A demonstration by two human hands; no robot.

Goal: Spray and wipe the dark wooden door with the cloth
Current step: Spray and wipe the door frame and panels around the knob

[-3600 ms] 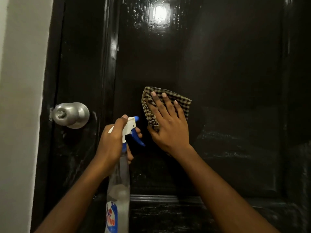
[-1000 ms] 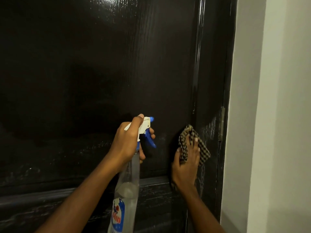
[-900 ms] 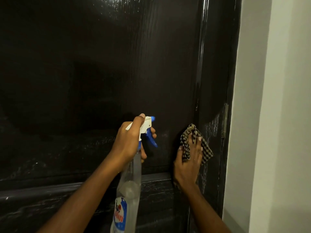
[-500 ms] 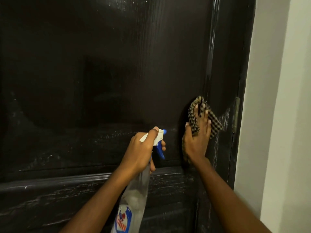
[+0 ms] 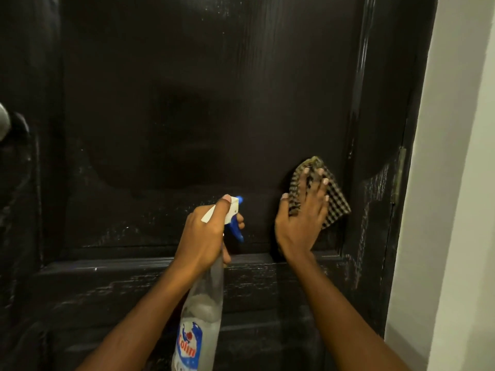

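The dark wooden door [image 5: 203, 108] fills the view, its panel glossy with faint wet streaks low down. My right hand [image 5: 301, 218] presses a checked brown-and-cream cloth [image 5: 334, 202] flat against the panel's lower right corner, fingers spread straight over it. My left hand [image 5: 206, 231] grips the neck of a clear spray bottle [image 5: 201, 311] with a white head and blue trigger, nozzle pointing at the door just left of the cloth. The bottle's lower end runs out of the bottom of the frame.
A white wall [image 5: 455, 183] borders the door frame on the right, with a hinge [image 5: 399, 172] on the frame beside the cloth. A sliver of the metal door knob [image 5: 3, 121] shows at the left edge. A raised horizontal rail [image 5: 107, 266] crosses the door under both hands.
My right hand and the cloth slid from the right stile onto the panel, a little left and down. The view shifted left; the spray bottle stays aimed at the door.
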